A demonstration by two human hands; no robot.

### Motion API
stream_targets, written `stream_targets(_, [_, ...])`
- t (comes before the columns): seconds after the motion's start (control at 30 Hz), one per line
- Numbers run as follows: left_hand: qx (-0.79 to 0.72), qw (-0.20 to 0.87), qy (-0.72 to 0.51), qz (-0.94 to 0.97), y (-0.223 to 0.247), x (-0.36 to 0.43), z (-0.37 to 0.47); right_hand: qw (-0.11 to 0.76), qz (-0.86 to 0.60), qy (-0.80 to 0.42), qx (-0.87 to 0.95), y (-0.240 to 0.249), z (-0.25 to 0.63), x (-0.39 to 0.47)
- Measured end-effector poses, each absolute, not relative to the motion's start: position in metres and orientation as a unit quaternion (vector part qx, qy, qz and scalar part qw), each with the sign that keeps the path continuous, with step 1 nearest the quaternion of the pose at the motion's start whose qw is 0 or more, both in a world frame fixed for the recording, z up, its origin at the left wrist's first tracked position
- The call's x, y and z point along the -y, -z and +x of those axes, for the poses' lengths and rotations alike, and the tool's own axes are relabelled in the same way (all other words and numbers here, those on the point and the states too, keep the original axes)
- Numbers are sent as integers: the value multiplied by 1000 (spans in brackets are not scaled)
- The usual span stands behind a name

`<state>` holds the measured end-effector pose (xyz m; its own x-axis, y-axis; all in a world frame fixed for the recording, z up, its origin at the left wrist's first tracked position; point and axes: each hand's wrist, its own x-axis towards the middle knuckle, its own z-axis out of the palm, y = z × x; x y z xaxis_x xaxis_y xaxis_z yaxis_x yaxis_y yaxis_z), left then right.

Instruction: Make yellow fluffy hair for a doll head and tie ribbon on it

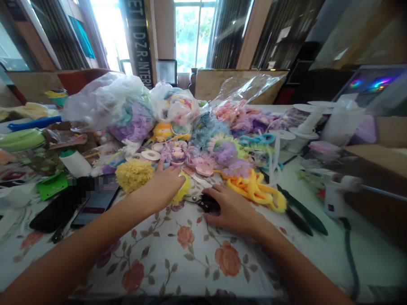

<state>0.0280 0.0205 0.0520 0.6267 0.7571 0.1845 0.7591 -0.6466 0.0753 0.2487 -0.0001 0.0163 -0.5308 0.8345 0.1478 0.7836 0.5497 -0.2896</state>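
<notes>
My left hand (169, 183) reaches forward with its index finger stretched out towards a small purple doll-like figure (178, 152). Beneath and beside its palm lies a bright yellow fuzzy piece (182, 192); its lower fingers are partly hidden. My right hand (228, 206) is wrapped round the black handles of a pair of scissors (205, 203), whose blades point left on the flowered cloth near the yellow piece. A mustard-yellow fluffy ball (134, 175) sits just left of my left hand. Orange-yellow plush cord (254, 190) lies looped beyond my right hand.
Bagged pastel yarn (132, 117) is heaped at the back. On the left are a phone (96, 205), a thread cone (76, 164) and a green-lidded jar (23, 149). Dark green-handled pliers (303, 213) and a white glue gun (336, 194) with its cable lie right.
</notes>
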Motion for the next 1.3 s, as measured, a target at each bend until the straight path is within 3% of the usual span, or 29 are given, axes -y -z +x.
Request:
stream_targets(0.23, [411, 10, 96, -906, -54, -32, 19, 128, -511, -57, 848, -14, 248, 0])
stream_targets(0.33, [442, -78, 183, -875, -67, -37, 14, 160, -535, -60, 827, -10, 251, -5])
stream_targets(0.4, [464, -185, 259, -827, -75, -38, 9, 234, -539, -87, 804, -8, 252, -8])
stream_targets(0.47, [453, -333, 340, -754, -76, -37, 5, 346, -512, -169, 768, -9, 252, -9])
stream_targets(0.6, [362, -587, 444, -572, -52, -27, 6, 506, -385, -489, 598, -12, 243, -6])
stream_targets(0.7, [328, -668, 478, -467, -26, -18, 17, 503, -307, -659, 467, -14, 233, 2])
stream_targets(0.8, [329, -701, 483, -409, -10, -10, 28, 454, -269, -732, 431, -10, 223, 10])
stream_targets(1.3, [340, -728, 412, -429, 1, -9, 21, 459, -373, -602, 537, -11, 226, 11])
